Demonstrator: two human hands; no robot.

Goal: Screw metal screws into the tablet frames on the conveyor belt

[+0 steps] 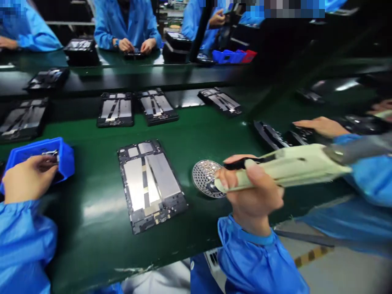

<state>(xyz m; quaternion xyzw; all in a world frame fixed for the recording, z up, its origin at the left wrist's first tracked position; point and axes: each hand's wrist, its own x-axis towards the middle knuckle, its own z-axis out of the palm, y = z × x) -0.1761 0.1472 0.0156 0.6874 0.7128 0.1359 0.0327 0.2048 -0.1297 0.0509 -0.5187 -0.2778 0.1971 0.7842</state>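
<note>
An opened tablet chassis [151,184] with silver panels lies flat on the green belt in front of me. My right hand [252,192] is closed round a pale green electric screwdriver [284,167], its tip over a round perforated metal screw dish [204,176] just right of the chassis. My left hand [26,177] reaches into a blue plastic bin [43,153] at the left edge, fingers curled round a small metal part that I cannot make out clearly.
Several more opened chassis [115,109] lie further along the green belt [202,130]. A co-worker's hand [321,125] rests on the belt at right. Other people in blue coats [127,20] work at a far bench with black trays and blue bins [228,56].
</note>
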